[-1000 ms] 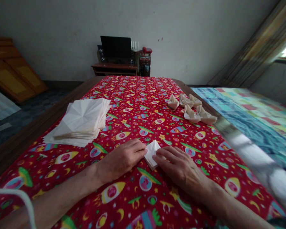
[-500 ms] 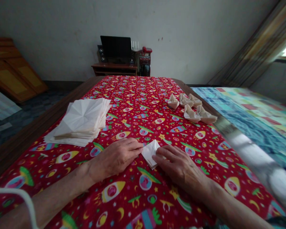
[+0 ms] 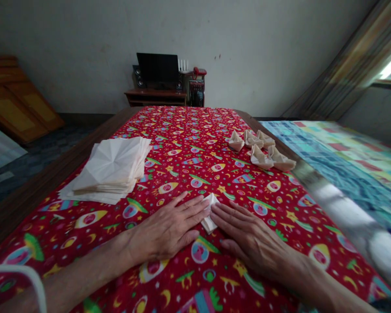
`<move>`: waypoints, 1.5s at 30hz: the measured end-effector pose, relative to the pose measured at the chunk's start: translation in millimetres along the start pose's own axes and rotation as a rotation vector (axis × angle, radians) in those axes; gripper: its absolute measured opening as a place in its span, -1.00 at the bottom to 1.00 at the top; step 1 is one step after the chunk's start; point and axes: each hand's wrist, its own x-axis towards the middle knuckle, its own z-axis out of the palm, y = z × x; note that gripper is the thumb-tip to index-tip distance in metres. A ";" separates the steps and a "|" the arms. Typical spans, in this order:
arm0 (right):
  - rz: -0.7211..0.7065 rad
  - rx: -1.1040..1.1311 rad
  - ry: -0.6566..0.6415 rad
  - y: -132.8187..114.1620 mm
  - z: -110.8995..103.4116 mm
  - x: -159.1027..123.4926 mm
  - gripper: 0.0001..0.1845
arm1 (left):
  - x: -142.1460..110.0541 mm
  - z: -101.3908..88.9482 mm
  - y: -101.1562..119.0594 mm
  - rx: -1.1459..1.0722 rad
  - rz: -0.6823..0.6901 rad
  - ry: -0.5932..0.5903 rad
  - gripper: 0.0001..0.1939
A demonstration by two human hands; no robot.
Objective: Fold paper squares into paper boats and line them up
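Note:
A small folded piece of white paper (image 3: 210, 222) lies flat on the red patterned tablecloth (image 3: 195, 174). My left hand (image 3: 172, 224) rests on its left side, fingers stretched out and fingertips on the paper. From the right, my right hand (image 3: 247, 230) lies flat with its fingertips over the paper's right part. Both hands cover the sides, so only a middle strip and the top point of the paper show. Farther left lies a stack of creased white paper sheets (image 3: 112, 161). Several folded paper boats (image 3: 260, 157) stand in a group at the right.
The table's brown wooden edge (image 3: 29, 195) runs along the left. A white curved cable or tube (image 3: 22, 269) crosses over my left forearm. Right of the table is a bed with a colourful cover (image 3: 329, 161). A monitor (image 3: 158, 68) stands on a desk by the far wall.
My left hand has spread its fingers and moved right onto the paper. My right hand has flattened over the paper's right side, and less of the paper shows.

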 end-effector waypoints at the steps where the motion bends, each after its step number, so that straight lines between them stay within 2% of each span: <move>1: 0.004 -0.007 -0.020 0.5 -0.4 -1.1 -0.41 | 1.7 -0.7 -1.4 -0.003 0.000 0.002 -0.49; 7: 0.032 -0.053 -0.003 -1.0 -3.4 -3.4 -0.45 | 15.5 -3.5 -9.9 -0.005 0.034 0.030 -0.55; 16: 0.062 -0.041 0.254 -6.9 0.5 -1.9 -0.66 | 35.6 -0.8 -17.7 0.002 0.014 0.121 -0.57; 19: 0.068 -0.003 0.246 -6.7 -0.1 -1.6 -0.66 | 33.9 -2.3 -17.2 -0.004 0.019 0.134 -0.58; 24: 0.025 0.038 0.222 0.5 1.2 -1.2 -0.66 | 16.9 -4.6 -13.6 -0.001 0.008 0.145 -0.58; 28: -0.031 0.045 0.202 9.6 0.7 0.9 -0.67 | 10.0 -4.4 -17.4 -0.033 0.054 0.158 -0.56; 30: -0.061 0.040 0.192 13.4 -1.3 1.6 -0.67 | 10.8 -3.4 -20.7 -0.060 0.078 0.178 -0.61; 33: -0.119 -0.037 0.194 16.7 -5.2 2.2 -0.65 | 13.4 -2.7 -23.4 -0.047 0.137 0.213 -0.71; 36: -0.172 -0.160 0.194 18.7 -8.0 3.9 -0.65 | 14.5 -4.2 -22.4 0.044 0.210 0.220 -0.73; 38: -0.181 -0.225 0.208 21.4 -9.7 6.3 -0.66 | 14.6 -6.7 -22.1 0.080 0.213 0.231 -0.72; 42: -0.178 -0.305 0.313 33.6 -17.7 16.5 -0.69 | 18.6 -14.4 -30.3 0.090 0.141 0.326 -0.72; 45: -0.111 -0.311 0.435 47.1 -23.2 31.4 -0.70 | 29.3 -19.3 -43.2 0.074 0.098 0.461 -0.74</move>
